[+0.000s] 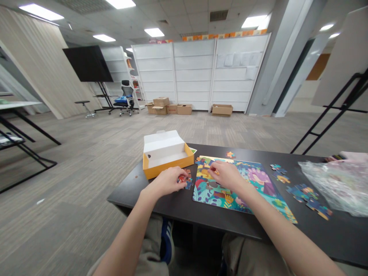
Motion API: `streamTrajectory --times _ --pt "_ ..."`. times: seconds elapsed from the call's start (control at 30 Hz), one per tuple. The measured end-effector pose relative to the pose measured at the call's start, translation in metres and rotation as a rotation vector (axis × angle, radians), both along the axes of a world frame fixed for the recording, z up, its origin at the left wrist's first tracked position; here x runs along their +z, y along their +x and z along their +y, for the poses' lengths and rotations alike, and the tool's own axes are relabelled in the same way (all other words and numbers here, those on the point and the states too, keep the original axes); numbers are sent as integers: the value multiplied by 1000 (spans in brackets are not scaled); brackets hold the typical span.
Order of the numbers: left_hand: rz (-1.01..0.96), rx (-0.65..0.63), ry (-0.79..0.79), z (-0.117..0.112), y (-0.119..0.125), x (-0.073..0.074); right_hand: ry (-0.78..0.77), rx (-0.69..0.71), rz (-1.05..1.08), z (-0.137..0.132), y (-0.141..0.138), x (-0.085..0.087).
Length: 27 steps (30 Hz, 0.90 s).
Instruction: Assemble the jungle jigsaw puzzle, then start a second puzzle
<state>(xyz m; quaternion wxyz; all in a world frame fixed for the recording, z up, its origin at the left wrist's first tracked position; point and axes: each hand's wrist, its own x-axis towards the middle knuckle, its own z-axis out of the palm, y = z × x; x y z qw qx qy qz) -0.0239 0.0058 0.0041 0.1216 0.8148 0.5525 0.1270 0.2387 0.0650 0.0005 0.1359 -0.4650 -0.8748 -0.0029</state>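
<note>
A colourful jigsaw puzzle [221, 197] lies in front of me on the dark table, with a picture of animals and plants. My left hand [168, 181] is left of it, fingers curled on a reddish puzzle piece [181, 179] among several loose puzzle pieces [189, 182]. Over the upper left part of the puzzle is my right hand [225, 174], its thumb and fingers pinched together; what they hold, if anything, is hidden. Just behind my left hand stands an open yellow box [169, 165] with a white inside.
More loose pieces [304, 192] lie right of the puzzle, and one orange piece [230, 154] sits behind it. A clear plastic bag [339, 188] rests at the table's right end. The table's left edge [123, 188] is close to the box. Cardboard boxes [172, 109] stand far back.
</note>
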Motion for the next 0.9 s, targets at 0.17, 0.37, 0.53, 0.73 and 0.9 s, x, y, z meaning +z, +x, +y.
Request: streamTrajectory --times 0.17,0.37,0.53,0.73,0.9 --pt "-147 67 85 1 6 4 -6 -21 33 0 -1 1" --pt "-376 111 177 9 30 -2 -164 178 290 1 -1 -2" --pt "-656 177 158 19 55 2 -413 357 491 -7 -8 -3" --pt "-863 193 -17 32 72 7 -522 309 733 1 -10 -8" --pt "-1002 193 -91 41 67 0 -703 278 877 11 -4 -10"
